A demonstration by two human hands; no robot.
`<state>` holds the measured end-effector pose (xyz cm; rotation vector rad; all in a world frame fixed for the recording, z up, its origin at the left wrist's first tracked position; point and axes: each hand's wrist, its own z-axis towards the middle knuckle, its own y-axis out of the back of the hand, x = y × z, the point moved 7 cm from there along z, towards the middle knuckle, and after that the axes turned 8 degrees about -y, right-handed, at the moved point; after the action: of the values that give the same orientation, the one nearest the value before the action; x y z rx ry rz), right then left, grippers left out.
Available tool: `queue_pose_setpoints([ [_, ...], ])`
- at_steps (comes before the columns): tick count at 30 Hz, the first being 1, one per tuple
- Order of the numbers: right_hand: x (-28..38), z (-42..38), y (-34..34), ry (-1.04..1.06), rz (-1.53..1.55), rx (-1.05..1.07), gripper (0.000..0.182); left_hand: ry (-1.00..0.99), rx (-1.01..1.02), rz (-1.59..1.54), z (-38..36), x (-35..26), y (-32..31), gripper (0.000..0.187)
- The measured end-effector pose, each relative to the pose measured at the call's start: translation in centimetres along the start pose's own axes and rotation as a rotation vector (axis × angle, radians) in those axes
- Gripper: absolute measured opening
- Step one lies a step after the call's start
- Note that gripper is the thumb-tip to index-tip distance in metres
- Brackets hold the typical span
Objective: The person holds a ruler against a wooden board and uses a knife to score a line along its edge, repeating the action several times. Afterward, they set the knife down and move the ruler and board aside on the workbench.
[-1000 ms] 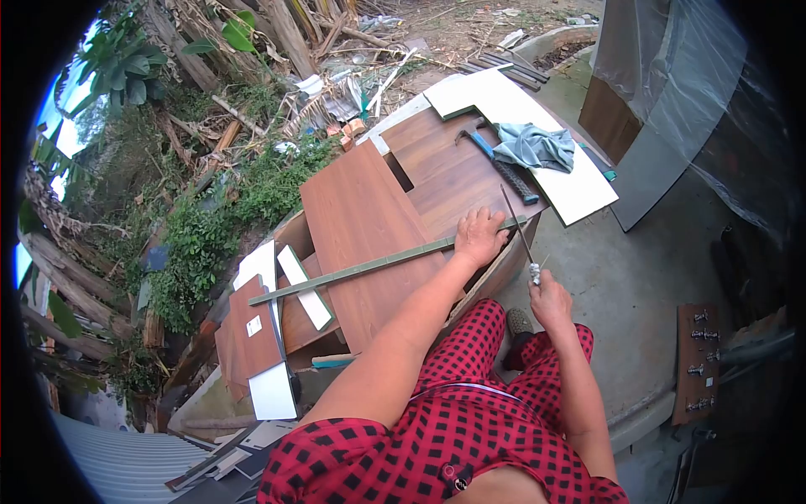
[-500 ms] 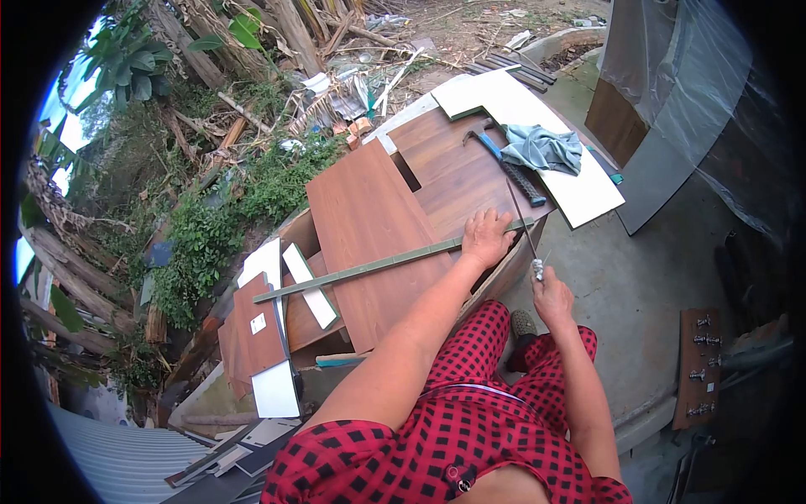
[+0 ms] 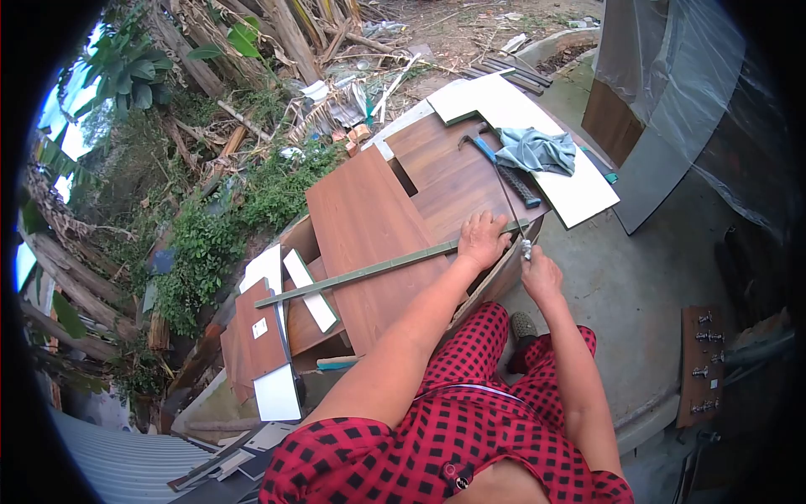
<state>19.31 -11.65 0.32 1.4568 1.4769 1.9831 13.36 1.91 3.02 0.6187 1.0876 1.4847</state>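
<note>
My left hand [image 3: 483, 241] presses down on the right end of a long green strip [image 3: 369, 270], which lies across the brown boards [image 3: 369, 218]. In my right hand [image 3: 541, 275] is the silvery handle of a thin saw [image 3: 525, 249]. Its narrow dark blade crosses the strip's end, just right of my left hand, and points away over the board. Beyond the blade lies a blue and black hammer [image 3: 502, 165], beside a grey-blue cloth [image 3: 537, 151] on a white board [image 3: 579, 196].
A small white piece [image 3: 311, 290] and a labelled brown board [image 3: 260, 329] lie at the left. A brown panel with metal fittings [image 3: 701, 365] is at the right. Plastic sheeting [image 3: 688, 76] covers panels at the upper right. Plants [image 3: 201, 260] grow beyond the boards.
My right hand and the saw handle have moved slightly forward and left, toward the strip. My left hand still presses on the strip. The whole view has shifted slightly.
</note>
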Motion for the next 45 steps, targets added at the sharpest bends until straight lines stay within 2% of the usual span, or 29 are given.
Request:
queue_pose_setpoints([
  [4,-0.5,-0.1,-0.2,0.004,0.016,-0.009,0.024,0.026,0.026,-0.015,0.0,0.2,-0.2,0.029],
  [11,-6.8,-7.7,-1.0,-0.046,0.023,0.055,0.025,0.042,0.048,0.0,0.0,0.2,-0.2,0.03],
  [13,-6.7,-8.0,-0.5,-0.037,0.019,0.049,0.024,0.042,0.063,-0.015,0.1,0.3,-0.3,0.03],
  [20,-1.7,-2.1,0.2,0.001,0.013,0.002,0.024,-0.009,0.011,0.005,0.1,0.0,0.0,0.029],
  [24,-0.2,0.4,-0.5,0.017,0.021,-0.013,0.023,0.017,0.06,0.02,0.2,0.2,-0.4,0.03],
  [29,-3.6,-5.1,-0.3,-0.013,0.025,0.01,0.023,0.013,0.018,-0.014,0.1,0.2,-0.3,0.029],
  [35,-9.3,-13.1,1.4,-0.079,0.102,0.045,0.026,0.041,0.107,0.003,0.2,-0.2,-0.3,0.029],
  [38,-10.9,-15.2,2.4,-0.088,0.243,-0.004,0.024,0.051,0.143,0.02,0.3,-0.1,-0.5,0.03],
  [40,-13.1,-16.7,0.2,-0.378,0.881,0.282,0.02,0.071,0.172,0.014,0.4,0.2,-0.8,0.032],
  [43,-13.9,-18.3,0.1,-0.447,1.079,0.255,0.017,0.053,0.22,-0.006,0.8,0.1,-0.6,0.032],
  [45,-14.4,-18.0,0.4,-0.432,1.129,0.196,0.019,-0.045,0.12,0.029,0.5,-0.2,-0.3,0.041],
])
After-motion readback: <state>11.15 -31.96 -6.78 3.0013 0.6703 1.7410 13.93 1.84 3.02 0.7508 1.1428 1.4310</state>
